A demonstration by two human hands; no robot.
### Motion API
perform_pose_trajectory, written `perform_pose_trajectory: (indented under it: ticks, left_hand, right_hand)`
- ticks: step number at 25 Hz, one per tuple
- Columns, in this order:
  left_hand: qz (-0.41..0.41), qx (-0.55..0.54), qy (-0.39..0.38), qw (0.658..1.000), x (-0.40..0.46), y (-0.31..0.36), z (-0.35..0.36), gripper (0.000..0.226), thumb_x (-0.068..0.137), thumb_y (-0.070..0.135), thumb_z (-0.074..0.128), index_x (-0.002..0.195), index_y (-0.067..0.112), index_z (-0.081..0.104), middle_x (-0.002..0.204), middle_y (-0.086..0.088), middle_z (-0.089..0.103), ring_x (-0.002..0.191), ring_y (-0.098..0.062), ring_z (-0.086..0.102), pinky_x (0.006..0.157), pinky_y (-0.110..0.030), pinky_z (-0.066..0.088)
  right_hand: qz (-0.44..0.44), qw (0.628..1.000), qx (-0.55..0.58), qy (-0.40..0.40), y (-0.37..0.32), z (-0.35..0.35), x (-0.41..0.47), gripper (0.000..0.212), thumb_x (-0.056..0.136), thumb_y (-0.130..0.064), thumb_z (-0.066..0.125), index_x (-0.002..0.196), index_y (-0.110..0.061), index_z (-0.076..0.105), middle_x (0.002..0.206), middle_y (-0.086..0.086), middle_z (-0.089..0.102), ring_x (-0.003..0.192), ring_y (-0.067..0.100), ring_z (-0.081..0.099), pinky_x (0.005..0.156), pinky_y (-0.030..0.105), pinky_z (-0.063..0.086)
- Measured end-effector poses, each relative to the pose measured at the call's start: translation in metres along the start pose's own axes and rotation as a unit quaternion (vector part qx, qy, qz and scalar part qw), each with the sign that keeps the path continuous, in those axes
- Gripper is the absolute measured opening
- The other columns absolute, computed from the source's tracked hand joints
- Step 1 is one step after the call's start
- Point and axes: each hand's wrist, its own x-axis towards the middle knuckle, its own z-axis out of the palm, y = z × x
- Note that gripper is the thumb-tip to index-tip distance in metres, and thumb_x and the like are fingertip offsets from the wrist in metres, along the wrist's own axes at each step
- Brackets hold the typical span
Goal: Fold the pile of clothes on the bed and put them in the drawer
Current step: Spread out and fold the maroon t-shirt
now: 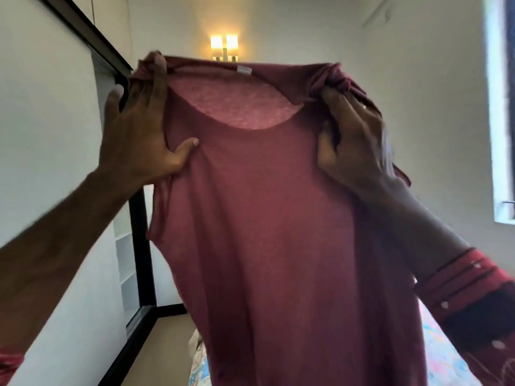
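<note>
Both hands hold a maroon shirt [267, 218] up in front of the camera by its shoulders. The left hand [142, 135] grips the left shoulder: one finger lies straight up along the bunched fabric at the top, the thumb presses the front below the neckline, and the other fingers spread loosely behind the edge. The right hand [354, 140] is clenched round the right shoulder, fingers curled into a gathered knot of cloth. The shirt is thin, soft knit, slightly see-through, with a wide scooped neck and a small white label [244, 70] inside the back collar. It hangs straight down in loose folds, its hem out of view, over a floral bedsheet [443, 358].
</note>
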Motion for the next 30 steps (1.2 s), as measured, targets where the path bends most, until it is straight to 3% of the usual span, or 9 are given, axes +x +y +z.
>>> perform_pose_trajectory:
  ticks: [6, 9, 11, 14, 16, 19, 26, 30]
  left_hand:
    - [0.058, -0.027, -0.027, 0.998, 0.006, -0.011, 0.011, 0.123, 0.079, 0.075, 0.053, 0.161, 0.004, -0.003, 0.170, -0.012, 0.012, 0.151, -0.032, 0.028, 0.114, -0.056, 0.027]
    - [0.050, -0.026, -0.115, 0.992, -0.049, 0.000, 0.049, 0.129, 0.072, 0.080, 0.053, 0.162, 0.006, -0.004, 0.170, -0.010, 0.010, 0.154, -0.024, 0.021, 0.114, -0.054, 0.026]
    - [0.040, -0.034, -0.180, 0.982, -0.115, 0.015, 0.088, 0.133, 0.068, 0.080, 0.055, 0.162, 0.007, -0.005, 0.170, -0.012, 0.013, 0.153, -0.027, 0.027, 0.113, -0.055, 0.027]
    - [0.018, -0.069, -0.278, 0.958, -0.221, 0.036, 0.155, 0.140, 0.066, 0.076, 0.070, 0.162, 0.012, -0.010, 0.168, -0.013, 0.018, 0.149, -0.029, 0.034, 0.117, -0.060, 0.020]
    - [0.009, -0.082, -0.351, 0.933, -0.280, 0.053, 0.194, 0.145, 0.063, 0.071, 0.079, 0.162, 0.014, -0.010, 0.167, -0.014, 0.023, 0.148, -0.029, 0.037, 0.116, -0.062, 0.018]
    - [0.019, -0.090, -0.447, 0.890, -0.358, 0.076, 0.257, 0.147, 0.059, 0.070, 0.081, 0.163, 0.012, -0.005, 0.162, -0.013, 0.034, 0.144, -0.025, 0.043, 0.113, -0.064, 0.022]
    - [0.035, -0.121, -0.540, 0.832, -0.470, 0.101, 0.387, 0.134, 0.067, 0.074, 0.066, 0.162, 0.021, -0.011, 0.163, -0.005, 0.036, 0.147, -0.019, 0.039, 0.113, -0.062, 0.020]
    - [0.027, -0.136, -0.585, 0.799, -0.507, 0.113, 0.448, 0.125, 0.072, 0.068, 0.060, 0.160, 0.026, -0.018, 0.167, -0.003, 0.025, 0.149, -0.015, 0.035, 0.116, -0.058, 0.011]
  right_hand:
    - [0.000, 1.000, 0.012, -0.002, 0.021, -0.005, -0.007, 0.050, 0.086, -0.007, 0.054, 0.135, -0.005, 0.061, 0.122, 0.012, 0.070, 0.103, 0.034, 0.064, 0.087, 0.038, 0.053]
    - [-0.004, 0.997, 0.021, -0.080, 0.032, 0.012, -0.072, 0.049, 0.083, -0.004, 0.056, 0.132, -0.001, 0.061, 0.119, 0.016, 0.069, 0.103, 0.038, 0.064, 0.092, 0.039, 0.051]
    - [-0.008, 0.987, 0.026, -0.156, 0.036, 0.026, -0.142, 0.047, 0.083, -0.003, 0.058, 0.130, 0.000, 0.062, 0.115, 0.020, 0.069, 0.101, 0.040, 0.063, 0.093, 0.041, 0.051]
    - [-0.006, 0.955, 0.047, -0.292, 0.042, 0.046, -0.262, 0.046, 0.081, -0.002, 0.059, 0.126, 0.001, 0.065, 0.113, 0.022, 0.068, 0.097, 0.040, 0.063, 0.092, 0.042, 0.050]
    - [0.002, 0.922, 0.061, -0.382, 0.046, 0.057, -0.333, 0.049, 0.078, -0.004, 0.060, 0.127, 0.000, 0.064, 0.110, 0.021, 0.069, 0.088, 0.040, 0.066, 0.085, 0.042, 0.051]
    - [0.037, 0.875, 0.085, -0.476, 0.055, 0.077, -0.427, 0.049, 0.074, -0.010, 0.062, 0.123, -0.005, 0.066, 0.104, 0.017, 0.071, 0.083, 0.037, 0.067, 0.078, 0.041, 0.054]
    - [0.207, 0.811, 0.128, -0.531, 0.067, 0.149, -0.546, 0.021, 0.079, -0.014, 0.068, 0.099, -0.008, 0.069, 0.091, 0.007, 0.069, 0.084, 0.029, 0.066, 0.075, 0.038, 0.054]
    - [0.293, 0.768, 0.066, -0.566, 0.088, 0.192, -0.590, 0.023, 0.080, -0.031, 0.063, 0.098, -0.018, 0.070, 0.091, 0.002, 0.071, 0.082, 0.026, 0.068, 0.072, 0.039, 0.056]
